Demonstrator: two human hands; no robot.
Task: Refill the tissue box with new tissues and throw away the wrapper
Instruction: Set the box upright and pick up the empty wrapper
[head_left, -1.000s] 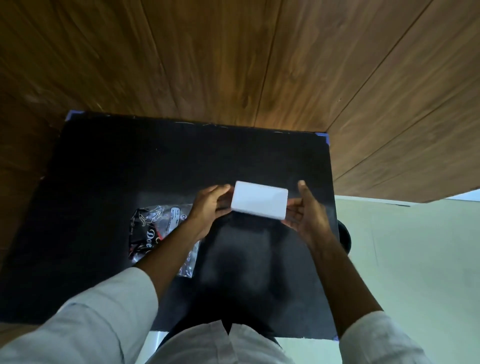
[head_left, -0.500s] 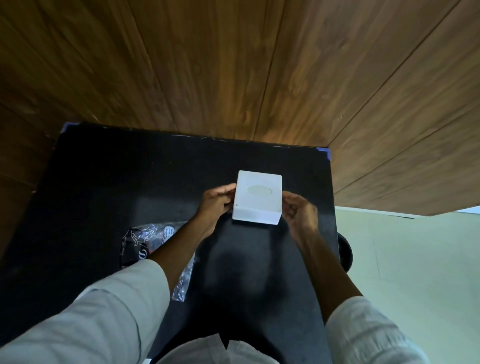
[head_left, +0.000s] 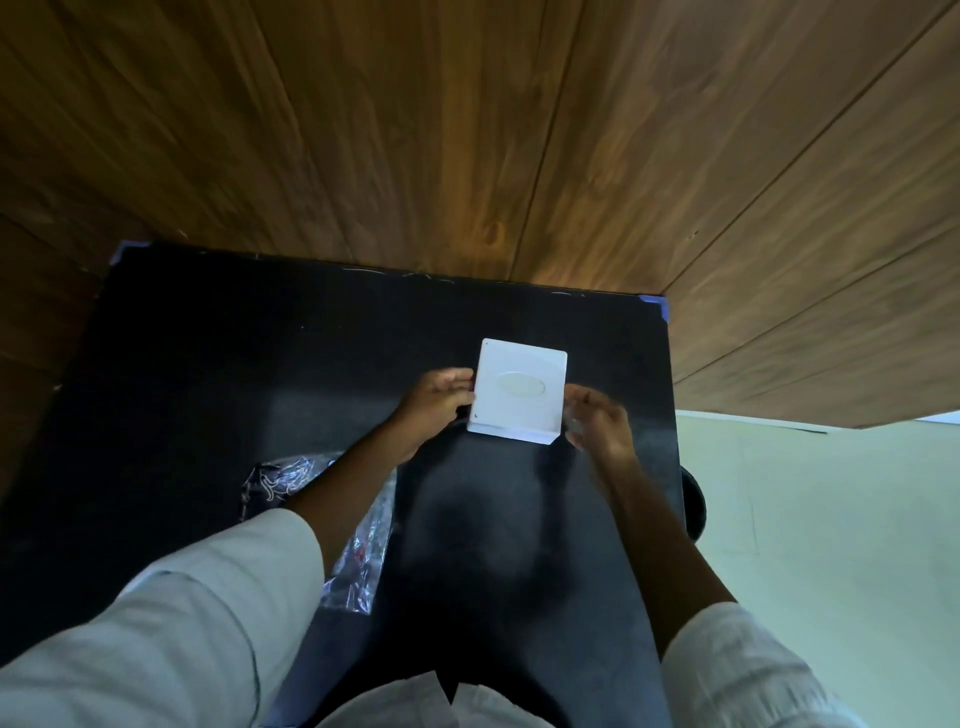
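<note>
Stood upright on the black counter (head_left: 208, 374), toward the far right corner: white tissue box (head_left: 518, 391), oval opening facing up, a thin lip visible along its near edge. Sat a little in from the far edge and from the right edge.

Pressed against the box's left side: left hand (head_left: 435, 402), fingers curled, fingertips touching the wall. Hard to tell whether gripping or only resting against it. Hovered at the box's right side: right hand (head_left: 597, 421), fingers loosely spread and slightly blurred, close to the wall near the box's near right corner; contact could not be made out. Nothing clamped inside either hand alone; box flanked by the two.

Lay flat nearer the front edge, left of centre: crumpled clear plastic wrapper (head_left: 358, 551) with dark print, partly hidden under the left forearm and its light sleeve (head_left: 197, 623). Well apart from the box.

Marked with blue tape (head_left: 658, 304) at the far right corner of the counter, another bit at the far left corner. Rose behind the far edge: wood-panelled wall (head_left: 467, 130). Showed past the right edge: pale floor (head_left: 831, 519) and part of a dark round object (head_left: 693, 506), mostly hidden by the counter.
</note>
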